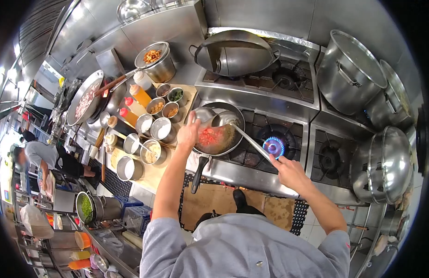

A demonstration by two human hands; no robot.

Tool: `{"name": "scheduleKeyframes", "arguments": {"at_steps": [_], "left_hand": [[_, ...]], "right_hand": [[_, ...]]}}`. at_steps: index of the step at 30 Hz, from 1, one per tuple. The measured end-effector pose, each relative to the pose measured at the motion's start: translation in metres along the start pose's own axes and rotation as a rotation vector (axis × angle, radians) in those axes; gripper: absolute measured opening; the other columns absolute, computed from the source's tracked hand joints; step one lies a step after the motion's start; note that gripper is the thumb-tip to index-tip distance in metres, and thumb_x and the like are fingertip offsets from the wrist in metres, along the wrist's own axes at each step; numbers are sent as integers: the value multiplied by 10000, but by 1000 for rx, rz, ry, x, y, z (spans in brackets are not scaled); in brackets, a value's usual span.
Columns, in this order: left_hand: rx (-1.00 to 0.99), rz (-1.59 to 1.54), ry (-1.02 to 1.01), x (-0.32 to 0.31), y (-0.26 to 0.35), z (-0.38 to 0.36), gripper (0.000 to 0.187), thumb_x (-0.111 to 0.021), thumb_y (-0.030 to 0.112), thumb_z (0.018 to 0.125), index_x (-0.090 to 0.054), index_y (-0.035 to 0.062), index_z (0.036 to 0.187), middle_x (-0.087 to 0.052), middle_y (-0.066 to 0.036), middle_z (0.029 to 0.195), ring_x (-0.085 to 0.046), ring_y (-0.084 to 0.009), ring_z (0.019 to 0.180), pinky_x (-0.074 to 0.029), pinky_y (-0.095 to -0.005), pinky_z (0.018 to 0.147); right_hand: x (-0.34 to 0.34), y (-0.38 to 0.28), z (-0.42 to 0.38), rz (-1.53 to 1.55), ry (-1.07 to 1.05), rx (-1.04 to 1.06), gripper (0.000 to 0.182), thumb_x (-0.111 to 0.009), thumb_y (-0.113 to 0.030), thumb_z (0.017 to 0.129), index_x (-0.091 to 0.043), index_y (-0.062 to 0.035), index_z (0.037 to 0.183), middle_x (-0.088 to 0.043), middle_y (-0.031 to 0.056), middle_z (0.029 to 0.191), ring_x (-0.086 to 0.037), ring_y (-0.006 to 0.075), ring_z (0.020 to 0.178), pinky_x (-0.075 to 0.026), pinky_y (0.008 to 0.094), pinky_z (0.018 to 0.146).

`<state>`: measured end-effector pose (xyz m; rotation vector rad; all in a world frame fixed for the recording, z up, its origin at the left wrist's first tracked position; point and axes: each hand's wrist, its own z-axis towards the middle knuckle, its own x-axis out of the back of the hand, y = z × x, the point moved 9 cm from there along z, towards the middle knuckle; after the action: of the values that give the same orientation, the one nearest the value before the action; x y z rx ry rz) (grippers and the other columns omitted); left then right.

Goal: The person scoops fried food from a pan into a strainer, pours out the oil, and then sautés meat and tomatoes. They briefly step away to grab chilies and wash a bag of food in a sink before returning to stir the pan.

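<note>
Stove (pixel 233 172) is carrying pan (pixel 219 152) beside lit burner (pixel 274 147); right hand (pixel 292 175) is clamping fingers well up ladle (pixel 252 142), likely dodging heat; left hand (pixel 188 133) fingers: can't tell.

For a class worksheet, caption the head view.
Right hand holds a long silver metal ladle over a round black-handled pan of red pieces.

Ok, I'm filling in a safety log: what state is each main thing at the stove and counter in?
Burner beside the pan: lit, uncovered
Burner farther right: no flame visible
Frying pan: holding food
Red pieces: cut up, inside the pan
Ladle: held in right hand
Left hand: at a metal bowl, grip unclear
Yellow bottle: upright
Greens container: open
</note>
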<state>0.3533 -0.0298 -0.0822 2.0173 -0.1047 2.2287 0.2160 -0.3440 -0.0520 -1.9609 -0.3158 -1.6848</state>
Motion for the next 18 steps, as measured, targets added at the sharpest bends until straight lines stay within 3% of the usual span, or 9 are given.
{"name": "scheduleKeyframes", "arguments": {"at_steps": [2,4,6,7,10,11,12,14,18], "left_hand": [[116,-52,84,7,-9,-1,229,-501,82,826,-538,142,1044,-321,-128,1439,-656,-386,794,-540,-476,670],[55,-44,41,-5,-5,-2,207,-501,98,825,-517,125,1029,-320,-140,1436,-647,-410,769,-532,-498,652],[139,-162,72,3,-9,-3,224,-496,94,825,-520,115,1046,-333,-135,1429,-639,-424,816,-527,-498,714],[236,-250,142,8,-19,-7,244,-481,95,831,-516,110,1072,-346,-126,1426,-628,-441,853,-517,-495,762],[226,-408,319,28,-22,-23,249,-472,103,836,-510,102,1082,-352,-125,1425,-621,-452,864,-513,-498,765],[200,-330,305,28,-15,-22,241,-464,110,843,-508,104,1079,-345,-120,1434,-622,-450,869,-512,-494,769],[178,-261,129,14,-10,-20,229,-461,115,842,-510,110,1066,-346,-118,1433,-626,-442,860,-512,-501,766],[135,-206,87,8,-5,-23,219,-456,116,841,-514,117,1052,-343,-119,1440,-630,-433,846,-509,-513,756],[220,-279,188,16,-10,-35,231,-459,110,833,-507,121,1058,-338,-138,1440,-638,-422,817,-517,-507,723]], "right_hand": [[8,0,-1,-17,6,2,651,-586,-17,697,-450,-40,1333,-561,142,888,-629,318,698,-508,434,612],[10,0,-3,-71,-27,9,654,-584,-15,695,-452,-44,1335,-564,146,907,-630,317,696,-510,434,617],[8,5,-4,-53,-10,5,662,-587,-16,692,-449,-48,1338,-566,146,914,-631,320,699,-512,437,623],[4,7,-6,-32,-3,-3,670,-591,-16,688,-447,-52,1341,-568,146,922,-632,323,702,-514,439,629],[-11,13,-6,-9,40,5,679,-594,-16,682,-447,-60,1344,-576,146,947,-635,332,713,-516,448,642],[-7,11,-1,-12,58,17,679,-594,-16,682,-447,-60,1344,-576,146,947,-635,332,713,-516,448,642],[-7,9,-2,-12,33,-5,669,-588,-16,686,-452,-61,1340,-578,146,953,-636,334,719,-516,451,645],[-8,6,-6,-18,-1,-20,659,-582,-15,690,-458,-63,1335,-580,147,960,-636,337,726,-515,455,647],[-5,0,-6,-47,7,-30,640,-583,-17,690,-474,-63,1319,-585,145,961,-637,335,729,-516,452,646]]}}
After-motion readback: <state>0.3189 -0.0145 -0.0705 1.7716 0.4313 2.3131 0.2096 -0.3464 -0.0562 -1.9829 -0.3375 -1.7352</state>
